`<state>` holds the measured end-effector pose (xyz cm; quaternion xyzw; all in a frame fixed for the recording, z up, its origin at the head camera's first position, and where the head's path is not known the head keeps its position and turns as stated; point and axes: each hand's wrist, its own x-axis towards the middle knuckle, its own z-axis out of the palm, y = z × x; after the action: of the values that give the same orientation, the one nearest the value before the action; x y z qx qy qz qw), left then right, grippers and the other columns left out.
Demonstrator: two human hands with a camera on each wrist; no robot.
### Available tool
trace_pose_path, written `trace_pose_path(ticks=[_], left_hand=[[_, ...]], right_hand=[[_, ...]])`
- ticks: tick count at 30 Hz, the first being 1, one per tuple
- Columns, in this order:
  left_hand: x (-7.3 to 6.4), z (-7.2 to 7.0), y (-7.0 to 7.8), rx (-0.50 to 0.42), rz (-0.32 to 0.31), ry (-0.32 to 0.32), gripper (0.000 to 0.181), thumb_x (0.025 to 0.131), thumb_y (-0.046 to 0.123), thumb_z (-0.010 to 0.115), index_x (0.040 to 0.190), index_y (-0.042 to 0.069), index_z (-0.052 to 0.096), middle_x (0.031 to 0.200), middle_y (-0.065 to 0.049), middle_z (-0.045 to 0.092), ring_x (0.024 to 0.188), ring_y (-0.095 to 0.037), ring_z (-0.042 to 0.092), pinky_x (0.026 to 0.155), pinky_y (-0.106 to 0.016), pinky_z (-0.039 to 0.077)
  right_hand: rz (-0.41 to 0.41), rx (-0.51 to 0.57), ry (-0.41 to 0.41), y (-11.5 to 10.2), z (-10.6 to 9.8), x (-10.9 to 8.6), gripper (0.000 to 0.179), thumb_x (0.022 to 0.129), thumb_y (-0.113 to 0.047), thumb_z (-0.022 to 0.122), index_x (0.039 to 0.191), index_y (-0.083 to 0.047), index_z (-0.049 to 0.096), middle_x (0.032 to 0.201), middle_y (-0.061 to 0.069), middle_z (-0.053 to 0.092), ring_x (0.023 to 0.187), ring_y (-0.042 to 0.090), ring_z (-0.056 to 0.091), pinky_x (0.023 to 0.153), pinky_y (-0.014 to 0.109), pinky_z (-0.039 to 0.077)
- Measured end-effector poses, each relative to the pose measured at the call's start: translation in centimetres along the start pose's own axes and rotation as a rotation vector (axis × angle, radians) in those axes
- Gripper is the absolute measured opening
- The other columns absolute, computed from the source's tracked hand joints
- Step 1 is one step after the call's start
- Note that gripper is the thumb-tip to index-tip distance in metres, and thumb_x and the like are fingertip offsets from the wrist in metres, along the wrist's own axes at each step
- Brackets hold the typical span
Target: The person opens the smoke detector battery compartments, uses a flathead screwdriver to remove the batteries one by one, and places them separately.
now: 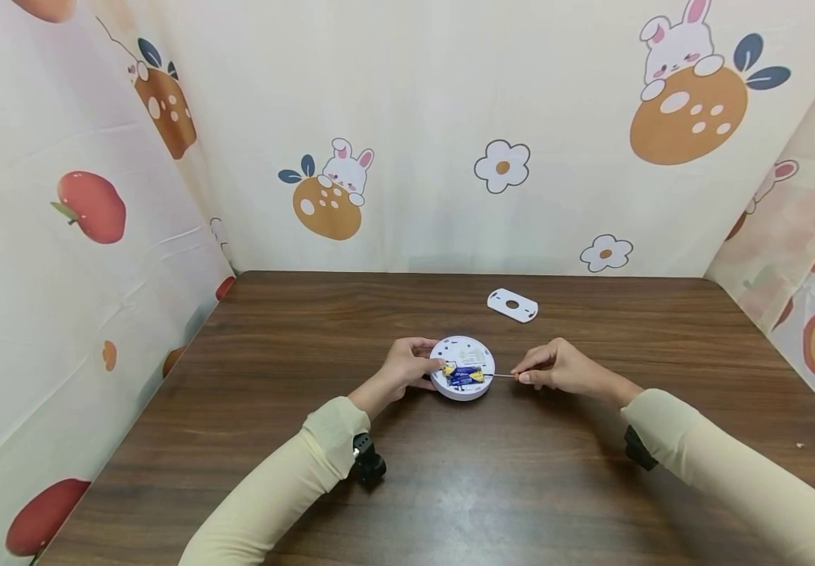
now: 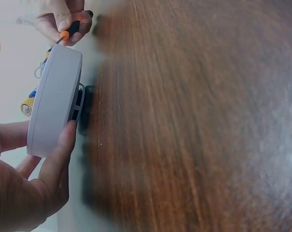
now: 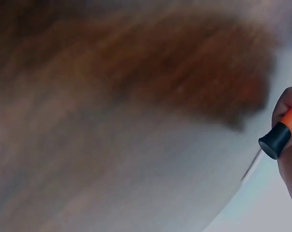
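My left hand (image 1: 401,368) grips a round white battery-powered device (image 1: 460,346), probably a smoke alarm, by its left edge. Its back faces up, slightly tilted, with blue-and-yellow batteries (image 1: 465,376) on it. In the left wrist view the device's white side wall (image 2: 56,96) is held between thumb and fingers, raised off the table. My right hand (image 1: 559,366) pinches a screwdriver (image 2: 73,30) with an orange-and-black handle. The thin shaft reaches the device's right edge, beside the batteries; exact tip contact is too small to tell. The handle's black end (image 3: 274,141) shows in the right wrist view.
A white oblong mounting plate (image 1: 526,310) with a central hole lies on the brown wooden table (image 1: 322,330), behind the device. Printed curtains (image 1: 414,94) stand along the back and both sides. A black wrist camera (image 1: 368,462) hangs under the left sleeve.
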<state>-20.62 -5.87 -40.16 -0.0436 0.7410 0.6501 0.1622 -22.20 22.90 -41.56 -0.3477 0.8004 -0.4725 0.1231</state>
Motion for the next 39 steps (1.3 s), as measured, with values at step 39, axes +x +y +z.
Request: trace_pose_path(ticks=[39], left_hand=[[-0.1, -0.1, -0.1, -0.007, -0.044, 0.017, 0.038, 0.086, -0.002, 0.066, 0.124, 0.001, 0.060, 0.105, -0.017, 0.062, 0.078, -0.021, 0.063, 0.061, -0.036, 0.060]], right_hand=[[0.319, -0.376, 0.364, -1.4, -1.0, 1.6, 0.011, 0.086, -0.011, 0.071, 0.089, -0.002, 0.075, 0.081, 0.005, 0.070, 0.073, 0.018, 0.057, 0.061, 0.027, 0.050]])
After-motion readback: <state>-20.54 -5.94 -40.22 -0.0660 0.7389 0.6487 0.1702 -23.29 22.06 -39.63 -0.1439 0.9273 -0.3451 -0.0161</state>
